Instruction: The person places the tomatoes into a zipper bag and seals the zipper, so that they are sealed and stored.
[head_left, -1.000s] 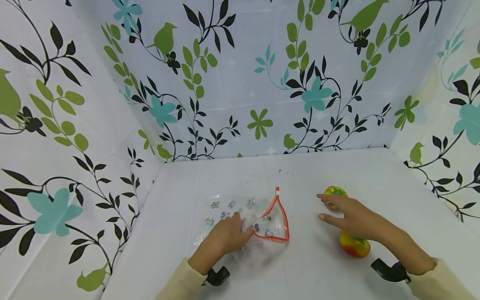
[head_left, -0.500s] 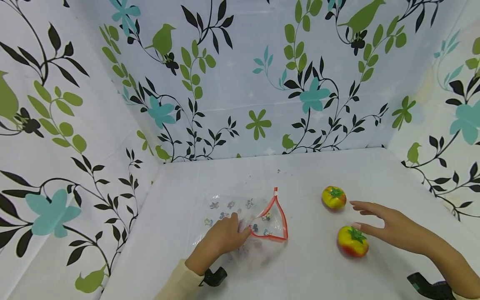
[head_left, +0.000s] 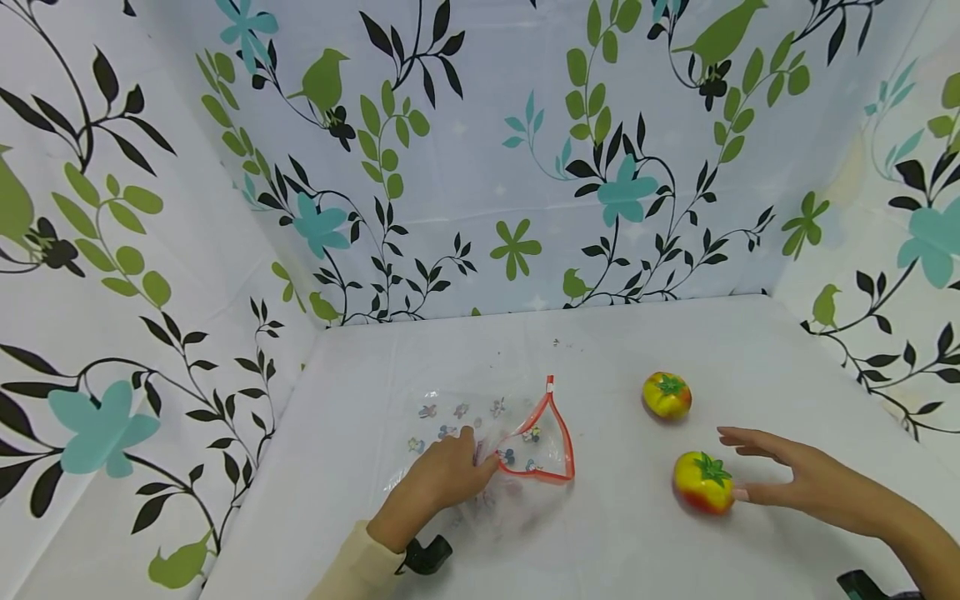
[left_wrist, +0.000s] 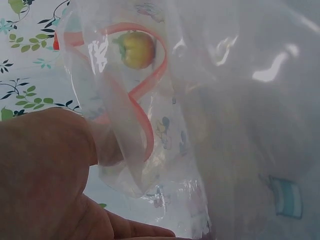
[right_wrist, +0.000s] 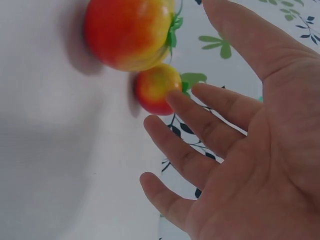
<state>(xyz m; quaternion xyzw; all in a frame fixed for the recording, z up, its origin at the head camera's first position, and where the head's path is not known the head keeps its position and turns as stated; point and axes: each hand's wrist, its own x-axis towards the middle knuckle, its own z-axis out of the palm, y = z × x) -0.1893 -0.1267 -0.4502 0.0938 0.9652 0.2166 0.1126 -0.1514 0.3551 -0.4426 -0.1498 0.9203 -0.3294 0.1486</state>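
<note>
Presently, head view: your left hand [head_left: 442, 479] is pinching the clear bag [head_left: 450, 412] beside its red rim [head_left: 555, 477], perhaps steadying it; your right hand [head_left: 813, 485] is hovering, nearer tomato [head_left: 699, 483] beside its thumb, farther tomato [head_left: 667, 395] beyond its fingertips. Left wrist: a tomato [left_wrist: 138, 50] is showing past your hand, inside or behind plastic unclear. Right wrist: your splayed fingers [right_wrist: 185, 154] are gripping nothing.

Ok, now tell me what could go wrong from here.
The nearer fruit is round and lies unheld on the table; the thumb of the right hand, close beside it, might nudge it and set it rolling. The clear bag looks thin and limp, so its mouth could sag shut if the left hand, holding it near the red rim, slips.
</note>
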